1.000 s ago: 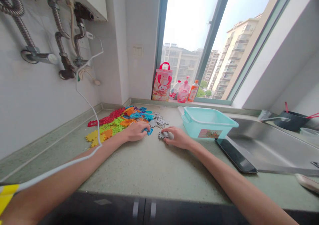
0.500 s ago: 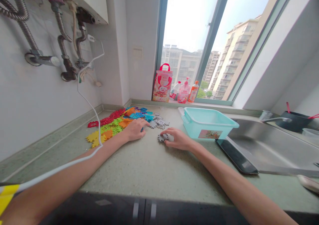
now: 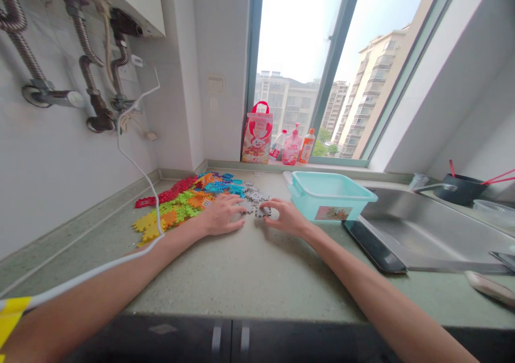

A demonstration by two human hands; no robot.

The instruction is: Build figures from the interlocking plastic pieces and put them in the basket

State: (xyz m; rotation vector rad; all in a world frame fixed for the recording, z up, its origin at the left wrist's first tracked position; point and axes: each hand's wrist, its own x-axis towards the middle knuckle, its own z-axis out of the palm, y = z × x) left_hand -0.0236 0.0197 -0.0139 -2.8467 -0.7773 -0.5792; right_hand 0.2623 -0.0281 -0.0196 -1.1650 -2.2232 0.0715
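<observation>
Resting right fingertips (image 3: 270, 205) on a grey plastic piece (image 3: 262, 212).

Single head-worn camera is looking forward and down along the bench (image 3: 241, 277) toward the window (image 3: 298, 41), sitting fairly close above the left hand (image 3: 221, 215) and right hand (image 3: 285, 216); edges are bending, apparently from a wide lens.

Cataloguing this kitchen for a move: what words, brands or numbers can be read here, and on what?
None can be read. Too small or blurred: the print on the pink carrier bag, the pink bottle, the orange-capped bottle, and the sticker on the teal plastic tub.
</observation>
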